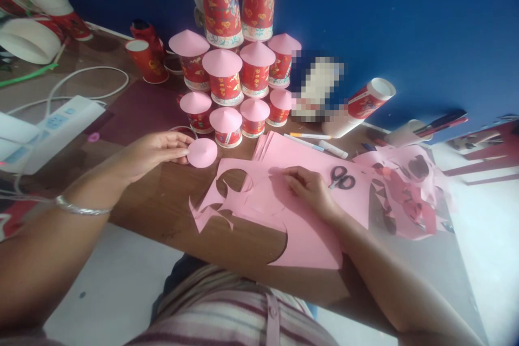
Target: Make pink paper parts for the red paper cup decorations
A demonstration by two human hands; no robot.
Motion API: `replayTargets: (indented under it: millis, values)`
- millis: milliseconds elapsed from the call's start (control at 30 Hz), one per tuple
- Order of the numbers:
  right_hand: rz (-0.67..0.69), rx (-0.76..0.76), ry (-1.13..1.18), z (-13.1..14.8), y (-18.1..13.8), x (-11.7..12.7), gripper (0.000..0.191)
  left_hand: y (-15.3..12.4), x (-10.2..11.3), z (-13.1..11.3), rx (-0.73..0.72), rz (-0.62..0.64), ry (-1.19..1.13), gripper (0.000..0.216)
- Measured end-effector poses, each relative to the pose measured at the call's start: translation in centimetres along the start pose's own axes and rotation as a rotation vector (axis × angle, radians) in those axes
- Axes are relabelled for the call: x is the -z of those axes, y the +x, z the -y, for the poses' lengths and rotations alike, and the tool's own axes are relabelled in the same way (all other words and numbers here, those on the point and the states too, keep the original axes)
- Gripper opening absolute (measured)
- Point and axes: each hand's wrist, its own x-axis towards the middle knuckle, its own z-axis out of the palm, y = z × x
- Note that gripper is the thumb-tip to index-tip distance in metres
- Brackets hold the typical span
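My left hand (160,152) pinches the edge of a small pink paper cone (202,153) between thumb and fingers, just above the table. My right hand (310,189) is closed, fingers curled together over the pink paper sheets (312,238); what it grips, if anything, is hidden. The top sheet has round holes cut out of it. Pink paper scraps (211,216) lie to its left. Black-handled scissors (343,177) rest on the paper beside my right hand. Behind my left hand stand red paper cups topped with pink cones (222,75), grouped in rows.
Markers (332,148) lie behind the paper. More pink scraps (405,194) are heaped at the right. A stacked pair of cups (367,100) leans near the blue wall. A white power strip (52,130) with cables and a red cup (148,62) are on the left.
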Motion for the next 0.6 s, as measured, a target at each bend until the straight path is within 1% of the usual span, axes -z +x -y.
replayTargets:
  millis: [200,300,400,500,600]
  values:
    - [-0.005,-0.003,-0.017,0.1,-0.1,0.0,0.039,0.2,-0.4,-0.6,-0.011,0.023,0.138,0.032]
    - [0.005,0.005,-0.016,0.2,-0.1,0.0,0.04,0.1,-0.5,-0.5,-0.025,0.023,0.192,0.031]
    - [0.007,0.011,-0.016,0.0,0.0,0.0,0.04,-0.1,-0.6,-0.2,-0.056,-0.011,0.248,0.034]
    - [0.01,0.006,-0.025,0.0,0.0,0.0,0.039,-0.4,-0.6,-0.6,-0.056,-0.036,0.343,0.03]
    - [0.017,0.015,-0.032,0.1,0.0,0.1,0.037,-0.7,-0.7,-1.6,-0.036,-0.098,0.556,0.024]
